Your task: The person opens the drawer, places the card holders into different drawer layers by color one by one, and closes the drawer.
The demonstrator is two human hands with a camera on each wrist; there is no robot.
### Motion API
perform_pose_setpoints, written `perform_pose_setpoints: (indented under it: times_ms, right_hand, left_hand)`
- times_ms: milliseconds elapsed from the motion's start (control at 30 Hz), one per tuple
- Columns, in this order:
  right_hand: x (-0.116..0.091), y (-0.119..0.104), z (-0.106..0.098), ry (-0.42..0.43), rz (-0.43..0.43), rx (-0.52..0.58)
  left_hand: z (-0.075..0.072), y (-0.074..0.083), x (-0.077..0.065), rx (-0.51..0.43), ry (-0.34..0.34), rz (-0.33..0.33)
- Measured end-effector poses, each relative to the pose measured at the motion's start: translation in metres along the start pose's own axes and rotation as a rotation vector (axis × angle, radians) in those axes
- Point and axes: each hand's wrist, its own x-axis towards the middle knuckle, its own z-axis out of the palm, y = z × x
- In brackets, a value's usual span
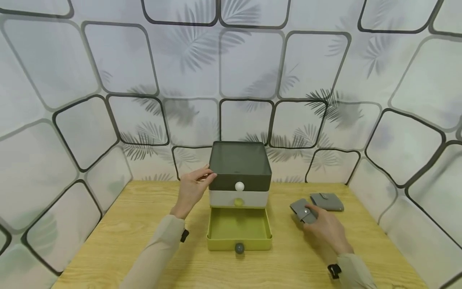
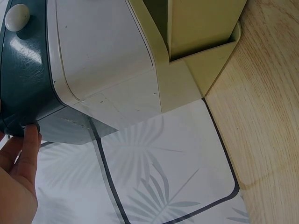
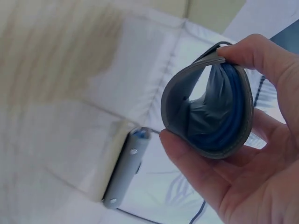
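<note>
A small desktop drawer box [image 1: 239,158] has a dark green top tier, a white middle tier and a yellow-green bottom drawer [image 1: 220,243] pulled out, its inside bare. My left hand [image 1: 188,194] grips the upper left front corner of the dark tier, the thumb [image 2: 32,144] against its edge in the left wrist view. With my right hand [image 1: 326,230] I hold a small grey card wallet [image 1: 301,208] by its edges, above the table. The right wrist view has this wallet [image 3: 174,109] end-on, bowed open, with blue and clear sleeves inside.
A second, longer grey wallet [image 1: 327,202] with a snap strap lies on the table behind my right hand. The wood-grain table [image 1: 144,233] is bordered by patterned walls [image 1: 193,72] at the back and sides. Round knobs stick out from the drawer fronts.
</note>
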Motion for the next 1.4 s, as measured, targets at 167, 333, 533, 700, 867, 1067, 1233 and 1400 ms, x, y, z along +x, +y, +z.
perform_pose_setpoints:
  times_ms: [167,333,533,700,867,1067,1233,1400]
  right_hand:
    - [-0.003,-0.015,-0.002,0.023,-0.067,0.01]
    - [-0.006,-0.028,-0.003,0.036,-0.102,0.048]
    - [-0.01,-0.042,-0.004,0.023,-0.163,0.084]
    - [-0.015,-0.052,-0.002,-0.048,-0.206,0.151]
    - [-0.019,-0.061,0.0,-0.073,-0.26,0.165]
    - [-0.023,-0.076,0.004,-0.097,-0.316,0.138]
    - [-0.022,-0.088,0.009,-0.096,-0.392,0.114]
    - [-0.023,-0.101,0.012,-0.126,-0.424,0.092]
  left_hand:
    - [0.0,0.0,0.001,-0.014,-0.004,-0.01]
    - [0.0,0.001,0.001,-0.023,0.003,-0.009]
    - [0.001,-0.001,0.001,-0.018,0.001,-0.01]
    - [0.0,-0.001,0.001,-0.01,-0.007,-0.019]
    - [0.001,-0.001,0.002,-0.019,0.007,-0.008]
    - [0.0,0.001,0.002,-0.021,0.006,-0.021]
    - [0.0,0.001,0.003,-0.028,0.001,-0.027]
    - [0.0,0.001,0.002,-0.025,0.001,-0.012]
